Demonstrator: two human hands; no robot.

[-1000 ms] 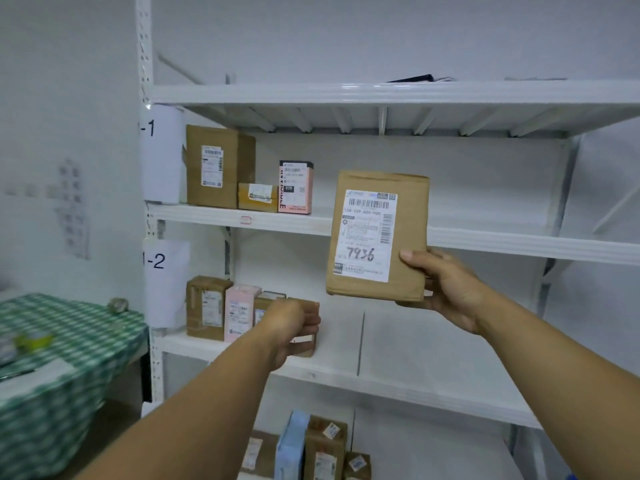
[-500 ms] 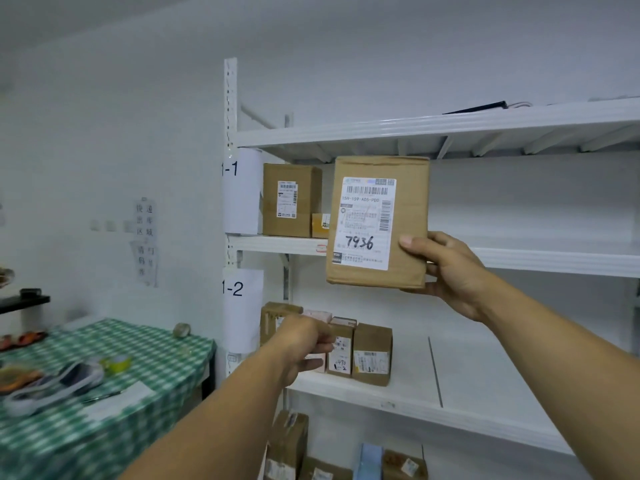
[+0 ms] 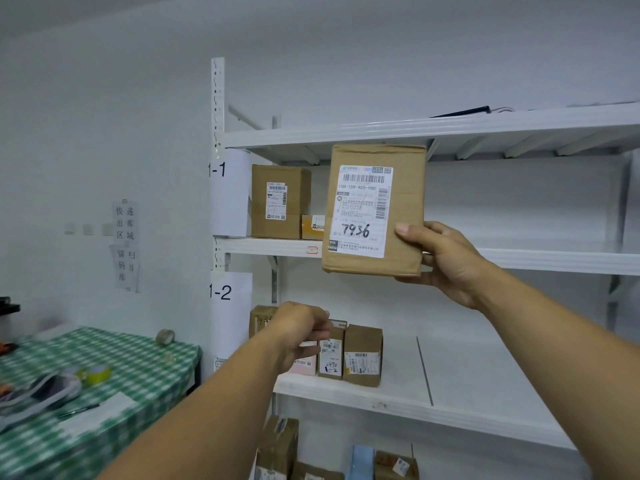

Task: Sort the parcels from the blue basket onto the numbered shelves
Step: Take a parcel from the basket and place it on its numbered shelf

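from the head camera: the right hand (image 3: pixel 446 261) is up at about the level of the shelf marked 1-1 (image 3: pixel 554 261), gripping a flat brown parcel (image 3: pixel 374 209) by its lower right corner, thumb on the front and fingers wrapped behind. the parcel is upright, in the air in front of that shelf and not resting on it. its white label faces us with a barcode and "7936" written by hand in black.

the left hand (image 3: pixel 298 329) is lower, reaching in at the shelf marked 1-2 (image 3: pixel 415 410). its fingers are curled in front of the row of small parcels there, but it is blurred, so i cannot tell whether it grips one or only touches it.

on the 1-1 shelf, at the left end, a tall brown box (image 3: pixel 277 202) stands with a small yellowish box (image 3: pixel 312 226) just beside it, partly hidden by the raised parcel. on the 1-2 shelf a squat brown box (image 3: pixel 363 355) stands beside a narrow box with handwriting (image 3: pixel 331 358), then a pink parcel (image 3: pixel 306 365) and another brown box (image 3: pixel 261 318) mostly behind the hand. white sheets reading 1-1 (image 3: pixel 225 192) and 1-2 (image 3: pixel 228 306) hang on the left upright. more parcels (image 3: pixel 277 445) sit on the level below.

to the left is a table in a green checked cloth (image 3: pixel 138 368) with a tape roll (image 3: pixel 165 337) near its far edge, and paper notices (image 3: pixel 125 244) are stuck on the wall.
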